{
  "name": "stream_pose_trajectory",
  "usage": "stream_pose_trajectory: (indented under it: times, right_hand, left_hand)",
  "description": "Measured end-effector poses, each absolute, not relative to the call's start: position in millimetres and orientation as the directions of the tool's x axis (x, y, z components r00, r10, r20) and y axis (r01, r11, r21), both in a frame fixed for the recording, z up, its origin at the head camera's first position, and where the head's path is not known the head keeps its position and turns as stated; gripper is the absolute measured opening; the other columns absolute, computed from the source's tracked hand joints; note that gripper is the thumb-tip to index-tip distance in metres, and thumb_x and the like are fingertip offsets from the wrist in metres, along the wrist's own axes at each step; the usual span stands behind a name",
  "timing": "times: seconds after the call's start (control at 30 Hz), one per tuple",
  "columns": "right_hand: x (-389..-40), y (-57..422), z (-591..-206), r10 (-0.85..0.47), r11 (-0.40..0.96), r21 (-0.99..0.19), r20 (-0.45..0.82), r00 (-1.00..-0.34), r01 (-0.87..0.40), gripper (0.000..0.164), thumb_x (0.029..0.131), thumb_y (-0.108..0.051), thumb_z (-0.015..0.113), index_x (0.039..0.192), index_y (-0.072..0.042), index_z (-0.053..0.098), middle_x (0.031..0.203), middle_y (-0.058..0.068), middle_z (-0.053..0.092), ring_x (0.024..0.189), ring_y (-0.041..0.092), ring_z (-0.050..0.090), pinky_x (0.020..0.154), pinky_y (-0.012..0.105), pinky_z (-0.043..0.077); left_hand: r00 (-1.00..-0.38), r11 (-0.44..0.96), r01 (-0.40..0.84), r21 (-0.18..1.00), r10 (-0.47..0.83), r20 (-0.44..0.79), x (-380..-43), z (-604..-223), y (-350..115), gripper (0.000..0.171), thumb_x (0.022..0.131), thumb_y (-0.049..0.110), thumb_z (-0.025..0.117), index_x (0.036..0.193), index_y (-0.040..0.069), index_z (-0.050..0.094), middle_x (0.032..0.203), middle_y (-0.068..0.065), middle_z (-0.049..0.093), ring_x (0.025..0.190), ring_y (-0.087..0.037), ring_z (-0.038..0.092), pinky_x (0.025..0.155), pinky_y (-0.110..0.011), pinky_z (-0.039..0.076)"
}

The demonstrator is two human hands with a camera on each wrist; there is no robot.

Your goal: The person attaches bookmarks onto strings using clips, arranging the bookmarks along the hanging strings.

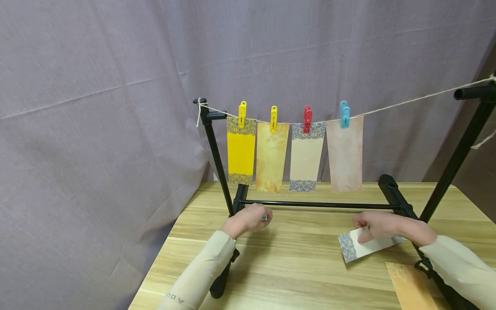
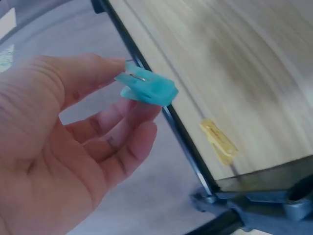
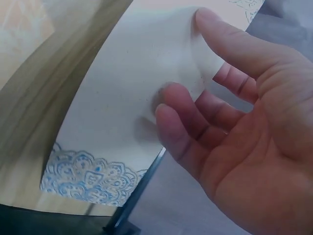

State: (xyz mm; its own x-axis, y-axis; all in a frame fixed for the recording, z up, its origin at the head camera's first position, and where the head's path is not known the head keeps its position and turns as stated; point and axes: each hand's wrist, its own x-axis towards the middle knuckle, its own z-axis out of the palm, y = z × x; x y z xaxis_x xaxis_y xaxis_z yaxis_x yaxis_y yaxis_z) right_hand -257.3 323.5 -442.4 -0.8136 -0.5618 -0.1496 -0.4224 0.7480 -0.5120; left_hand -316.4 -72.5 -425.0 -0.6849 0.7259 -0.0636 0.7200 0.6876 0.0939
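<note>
My left hand (image 1: 249,219) is low near the rack's left post and pinches a light-blue clothespin (image 2: 149,88) between thumb and fingers. My right hand (image 1: 381,227) holds a white paper card (image 1: 372,242) with blue lace-patterned ends. In the right wrist view, thumb and fingers grip the card's edge, and it bends slightly. Behind both hands, several paper cards hang from a string (image 1: 422,96): a yellow card (image 1: 241,153), a golden card (image 1: 272,159), a cream card (image 1: 307,157) and a pinkish card (image 1: 346,157), each under a clothespin.
An orange card (image 1: 410,286) lies on the wooden table (image 1: 294,280) at the front right. The black rack has a left post (image 1: 217,157), a right post (image 1: 457,159) and a low crossbar (image 1: 321,204). A yellow clothespin (image 2: 218,142) shows against the wood. Grey curtain (image 1: 116,150) hangs behind.
</note>
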Motion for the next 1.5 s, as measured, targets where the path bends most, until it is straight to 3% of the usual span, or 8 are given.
stream_pose_trajectory:
  times: [0.23,0.37,0.67,0.83,0.97,1.27,1.5]
  right_hand:
    - [-246.6,320.4,-427.7,-0.562,0.75,-0.468,-0.079,-0.824,-0.467,0.036,0.082,-0.033,0.077,0.08,-0.013,0.047,0.072,-0.009,0.034,0.06,0.0,0.028,0.054,0.022,0.021]
    - [-241.9,321.3,-419.3,-0.554,0.736,-0.495,-0.05,-0.831,-0.461,0.04,0.085,-0.035,0.074,0.078,-0.011,0.043,0.071,-0.008,0.033,0.058,0.0,0.027,0.052,0.023,0.021]
    - [-230.3,326.1,-399.8,-0.514,0.743,-0.449,0.091,-0.853,-0.496,0.031,0.09,-0.037,0.069,0.078,-0.019,0.046,0.066,-0.013,0.034,0.054,-0.003,0.031,0.049,0.02,0.028]
    - [-225.6,331.0,-387.6,-0.485,0.741,-0.431,0.187,-0.854,-0.515,0.024,0.09,-0.03,0.07,0.079,-0.022,0.05,0.063,-0.014,0.036,0.052,-0.004,0.034,0.047,0.019,0.032]
    - [-223.0,333.9,-380.0,-0.45,0.754,-0.419,0.232,-0.862,-0.506,0.024,0.09,-0.026,0.071,0.078,-0.022,0.051,0.064,-0.013,0.035,0.053,-0.003,0.032,0.047,0.019,0.031]
    - [-216.1,345.6,-361.5,-0.346,0.801,-0.439,0.215,-0.913,-0.407,0.02,0.091,-0.025,0.07,0.084,-0.017,0.054,0.065,-0.008,0.042,0.054,0.001,0.038,0.046,0.021,0.034]
    - [-210.7,350.8,-344.7,-0.261,0.842,-0.42,0.232,-0.937,-0.338,0.017,0.092,-0.026,0.07,0.089,-0.015,0.057,0.071,-0.003,0.053,0.059,0.003,0.046,0.049,0.023,0.043]
  left_hand:
    - [-0.653,0.644,0.744,0.176,0.757,-0.011,-302.9,-410.4,-63.2,0.018,0.099,0.017,0.058,0.114,0.018,0.069,0.109,0.003,0.068,0.084,-0.006,0.058,0.072,-0.018,0.049]
    - [-0.644,0.621,0.754,0.214,0.763,0.053,-296.7,-406.5,-59.9,0.023,0.1,0.018,0.056,0.119,0.022,0.067,0.112,-0.002,0.062,0.085,-0.008,0.054,0.07,-0.017,0.047]
    - [-0.546,0.502,0.834,0.231,0.812,0.206,-288.0,-391.7,-49.2,0.021,0.1,0.02,0.056,0.119,0.021,0.067,0.109,0.0,0.063,0.087,-0.007,0.058,0.073,-0.012,0.047]
    - [-0.523,0.472,0.843,0.258,0.83,0.192,-284.9,-386.7,-46.2,0.021,0.1,0.019,0.057,0.119,0.018,0.066,0.096,0.006,0.061,0.081,-0.002,0.055,0.073,-0.009,0.046]
    - [-0.52,0.465,0.842,0.273,0.834,0.183,-284.5,-388.1,-46.5,0.02,0.099,0.017,0.058,0.117,0.016,0.067,0.096,0.005,0.063,0.079,-0.001,0.057,0.071,-0.009,0.046]
    - [-0.507,0.449,0.846,0.288,0.844,0.174,-278.2,-384.9,-42.6,0.021,0.1,0.019,0.057,0.119,0.018,0.066,0.108,0.002,0.065,0.081,0.001,0.06,0.07,-0.007,0.047]
    - [-0.431,0.368,0.89,0.268,0.872,0.232,-272.8,-368.0,-32.5,0.021,0.099,0.017,0.059,0.118,0.014,0.066,0.11,-0.001,0.066,0.084,0.002,0.062,0.074,-0.006,0.047]
